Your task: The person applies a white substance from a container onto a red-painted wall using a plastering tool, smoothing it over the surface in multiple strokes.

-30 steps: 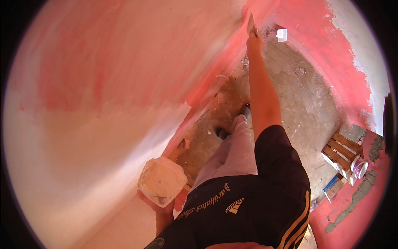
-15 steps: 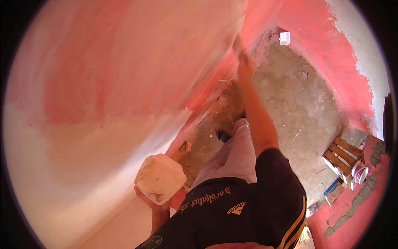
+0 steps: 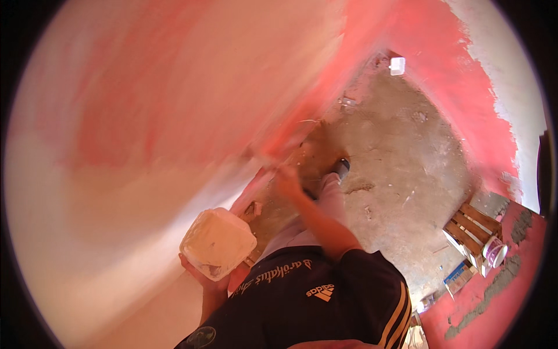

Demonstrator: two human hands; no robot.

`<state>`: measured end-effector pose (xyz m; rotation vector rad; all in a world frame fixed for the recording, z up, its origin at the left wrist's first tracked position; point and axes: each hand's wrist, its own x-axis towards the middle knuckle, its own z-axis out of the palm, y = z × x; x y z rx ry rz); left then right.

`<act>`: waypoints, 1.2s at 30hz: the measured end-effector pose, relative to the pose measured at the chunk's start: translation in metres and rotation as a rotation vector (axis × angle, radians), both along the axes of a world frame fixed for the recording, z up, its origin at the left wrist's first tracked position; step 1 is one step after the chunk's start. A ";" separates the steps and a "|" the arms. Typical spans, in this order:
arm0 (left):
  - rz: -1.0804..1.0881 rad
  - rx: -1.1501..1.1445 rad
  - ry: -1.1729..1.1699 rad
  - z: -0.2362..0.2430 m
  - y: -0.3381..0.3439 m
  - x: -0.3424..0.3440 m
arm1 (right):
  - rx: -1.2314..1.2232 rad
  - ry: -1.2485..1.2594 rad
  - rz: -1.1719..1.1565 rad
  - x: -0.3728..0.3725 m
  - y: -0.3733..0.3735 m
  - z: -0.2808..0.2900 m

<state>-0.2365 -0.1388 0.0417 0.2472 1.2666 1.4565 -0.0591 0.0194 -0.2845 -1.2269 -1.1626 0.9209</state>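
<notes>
My left hand [image 3: 200,278] supports a whitish, square-cornered plastic tub [image 3: 220,239] from beneath and the side, its fingers wrapped round the lower edge. A dark smudge shows inside the tub near my body. My right hand [image 3: 286,181] is closed round a paintbrush [image 3: 260,156], which is smeared by motion. The brush is at the lower part of the left wall [image 3: 133,116], where streaky pink paint meets a paler, cream-coloured area. What bristles it has are too blurred to make out.
Pink paint with a ragged edge covers the right wall [image 3: 465,75]. A small white open container [image 3: 397,66] lies in the far corner on the concrete floor [image 3: 401,139]. On the right are a slatted wooden crate [image 3: 474,224], a white-and-purple bucket [image 3: 495,252] and a blue box [image 3: 459,276].
My right hand has swung the brush from the far corner along the wall, nearer and to the left. The tub stays in my left hand, shifted only slightly in the picture.
</notes>
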 end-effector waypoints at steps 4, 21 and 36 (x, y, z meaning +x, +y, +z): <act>-0.035 0.001 0.271 0.002 0.001 0.008 | -0.115 -0.041 -0.433 0.119 0.136 0.014; 0.195 0.231 -0.089 -0.013 -0.028 -0.032 | 0.015 -0.226 0.055 -0.064 -0.051 0.016; 0.109 0.299 -0.166 -0.049 -0.002 -0.022 | -0.027 0.484 -0.104 0.116 -0.022 0.271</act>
